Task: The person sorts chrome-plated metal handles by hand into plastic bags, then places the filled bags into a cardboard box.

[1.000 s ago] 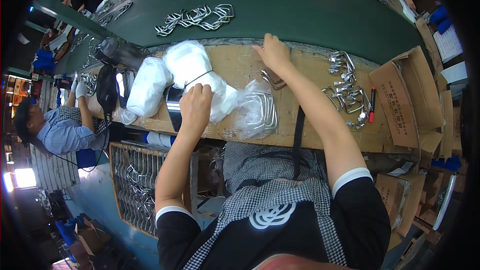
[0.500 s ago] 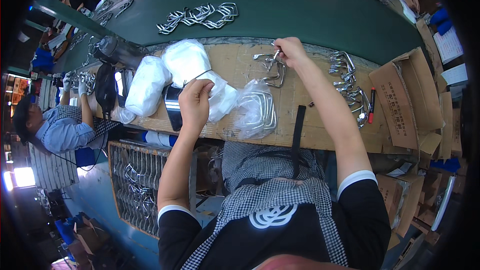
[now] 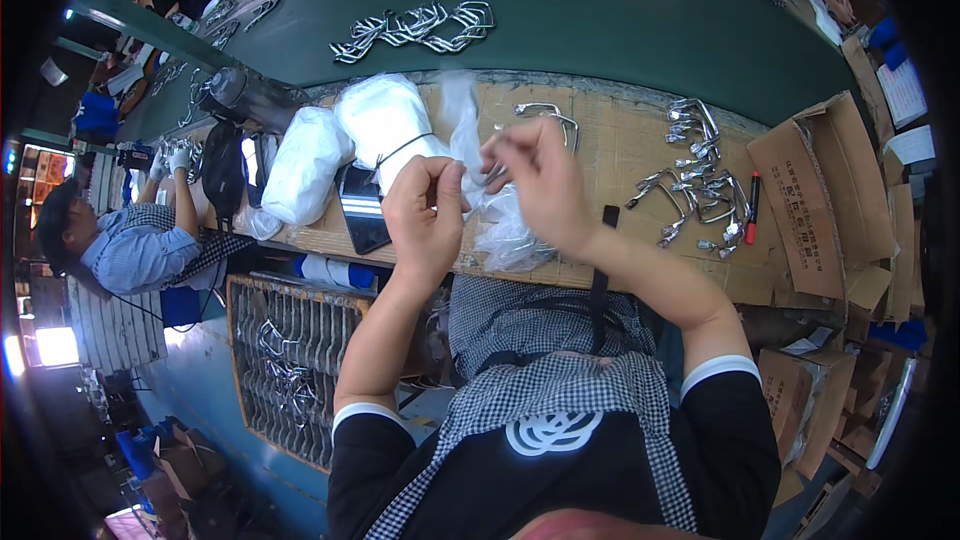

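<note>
My left hand (image 3: pixel 425 215) is raised over the near table edge, thumb and fingers pinched together; what lies between them is hidden. Close beside it, my right hand (image 3: pixel 545 180) is blurred, its fingers closed around a shiny chrome metal piece (image 3: pixel 493 173) that shows only in part. A filmy translucent plastic bag (image 3: pixel 461 115) stands up smeared just beyond both hands. Below my right hand lies a crumpled clear bag (image 3: pixel 510 240). A bent chrome handle (image 3: pixel 560 114) rests on the cardboard beyond my right hand.
White plastic-wrapped bundles (image 3: pixel 385 120) and a dark phone (image 3: pixel 362 215) lie left. Several chrome handles (image 3: pixel 695 180), a red marker (image 3: pixel 752 210) and an open carton (image 3: pixel 800 200) are right. More handles (image 3: pixel 415 30) sit on the green belt (image 3: pixel 600 20). A co-worker (image 3: pixel 140 240) works left.
My right hand has come back from the far handle toward my left hand, carrying the chrome piece. The filmy bag now stands up beyond the hands. The view has shifted slightly.
</note>
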The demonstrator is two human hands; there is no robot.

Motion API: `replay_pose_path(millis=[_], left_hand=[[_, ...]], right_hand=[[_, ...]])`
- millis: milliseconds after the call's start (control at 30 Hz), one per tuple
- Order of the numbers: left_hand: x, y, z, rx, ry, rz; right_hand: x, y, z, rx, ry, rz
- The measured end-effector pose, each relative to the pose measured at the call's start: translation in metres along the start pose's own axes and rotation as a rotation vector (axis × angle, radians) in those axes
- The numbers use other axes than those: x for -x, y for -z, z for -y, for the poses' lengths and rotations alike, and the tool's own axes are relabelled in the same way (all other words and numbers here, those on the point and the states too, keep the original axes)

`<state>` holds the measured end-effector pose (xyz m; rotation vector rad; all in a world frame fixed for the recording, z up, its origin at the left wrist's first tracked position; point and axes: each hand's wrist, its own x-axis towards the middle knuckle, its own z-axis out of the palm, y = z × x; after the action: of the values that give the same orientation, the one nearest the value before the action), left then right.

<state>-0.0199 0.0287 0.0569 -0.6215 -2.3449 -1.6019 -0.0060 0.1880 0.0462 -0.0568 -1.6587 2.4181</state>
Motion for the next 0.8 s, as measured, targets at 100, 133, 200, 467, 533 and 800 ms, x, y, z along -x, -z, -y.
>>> replay_pose_path(millis=[100, 133, 200, 467, 533, 800], left_hand=[[0.009, -0.009, -0.031, 0.038, -0.082, -0.023], [0.012, -0.007, -0.036, -0.095, -0.298, -0.024], [0.022, -0.008, -0.041, -0.121, -0.472, 0.023], [0.001, 0.016, 0.077, -0.927, -0.408, 0.165], [-0.003, 0.024, 0.093, -1.028, -0.414, 0.253], [-0.022, 0.024, 0.061, -0.671, -0.006, 0.238]], right_hand=[[0.017, 0.009, -0.007, 0.760, 0.906, 0.166], [0.019, 0.014, -0.003, 0.872, 1.026, 0.185], [0.027, 0.023, 0.000, 0.984, 1.144, 0.210], [0.030, 0.036, -0.034, 0.927, 0.651, 0.758], [0.022, 0.039, -0.033, 0.845, 0.501, 0.730], [-0.023, 0.106, -0.060, 1.295, 0.213, 0.335]])
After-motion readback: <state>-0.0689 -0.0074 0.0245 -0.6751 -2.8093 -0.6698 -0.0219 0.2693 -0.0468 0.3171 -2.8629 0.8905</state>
